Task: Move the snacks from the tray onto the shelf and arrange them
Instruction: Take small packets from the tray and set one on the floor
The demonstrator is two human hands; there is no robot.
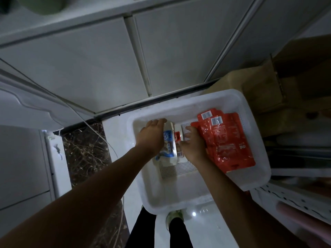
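Fingers [160, 121] of left hand [151, 136] curl over 1 white-blue packet [168, 141], tray [179, 201] left. Right hand [194, 145] grips edge of red packets [231, 140], at least 2, tray right. 1 small packet [177, 136] between.

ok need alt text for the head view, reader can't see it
Seen from above, a person's two hands reach into a white tray: the left hand grips a blue-and-white packet, the right hand holds a stack of red packets. A small red-and-white packet lies between them.
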